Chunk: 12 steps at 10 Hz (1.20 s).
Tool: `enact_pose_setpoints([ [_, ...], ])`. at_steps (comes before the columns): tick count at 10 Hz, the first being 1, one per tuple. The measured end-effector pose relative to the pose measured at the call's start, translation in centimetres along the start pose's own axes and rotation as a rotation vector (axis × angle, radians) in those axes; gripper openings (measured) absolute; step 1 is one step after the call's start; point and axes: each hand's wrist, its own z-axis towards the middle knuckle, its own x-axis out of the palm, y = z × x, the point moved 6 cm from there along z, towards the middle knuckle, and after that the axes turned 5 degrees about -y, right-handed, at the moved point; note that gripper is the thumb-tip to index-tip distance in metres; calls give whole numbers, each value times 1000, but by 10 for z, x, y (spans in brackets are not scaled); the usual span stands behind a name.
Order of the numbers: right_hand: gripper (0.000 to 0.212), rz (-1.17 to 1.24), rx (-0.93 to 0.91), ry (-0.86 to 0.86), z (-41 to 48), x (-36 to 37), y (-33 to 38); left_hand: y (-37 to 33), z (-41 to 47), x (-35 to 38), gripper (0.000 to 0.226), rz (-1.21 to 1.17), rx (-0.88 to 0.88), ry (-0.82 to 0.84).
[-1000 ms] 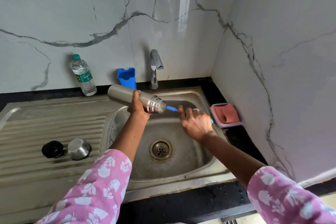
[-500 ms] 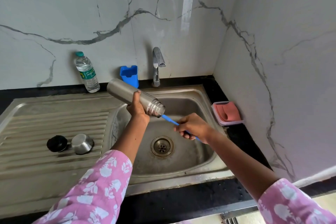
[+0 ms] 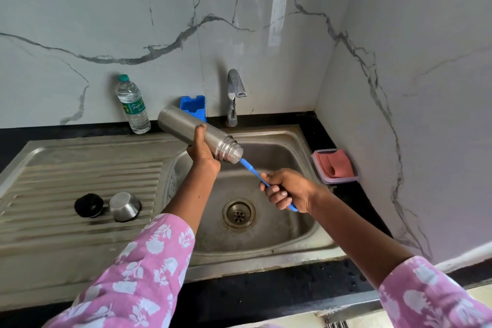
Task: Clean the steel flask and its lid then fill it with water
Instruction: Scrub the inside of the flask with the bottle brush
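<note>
Above the stainless steel sink basin [image 3: 279, 253], the left hand [image 3: 203, 152] grips the tilted cylindrical steel flask [image 3: 181, 125]; the right hand [image 3: 288, 189] clutches a thin blue brush handle [image 3: 249, 167] entering its mouth; the round steel lid [image 3: 124, 206] lies left of the basin.

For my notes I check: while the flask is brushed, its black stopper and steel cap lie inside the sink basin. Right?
No. In the head view the black stopper and steel cap lie on the ribbed draining board, left of the basin.

White marble-look walls [image 3: 106, 8] (grey veins), black countertop [image 3: 266, 295], daylit corner.
</note>
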Motion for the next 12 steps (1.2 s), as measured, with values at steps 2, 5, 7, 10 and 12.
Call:
enact_pose_setpoints([
  [2,10,-1695,-1007,-928,-24,-2,28,-6,2,5,60,5,23,-31],
  [5,31,-77,-29,-36,-4,-3,1,-4,5,-1,58,-4,30,-18],
  [7,11,-1236,-535,-601,-17,-8,28,-6,7,0,60,8,40,-41],
  [10,33,-1242,-568,-569,-9,8,17,-8,10,-3,62,1,53,-65],
  [12,32,94,54,84,-6,3,2,-16,6,0,68,-37,60,2],
])
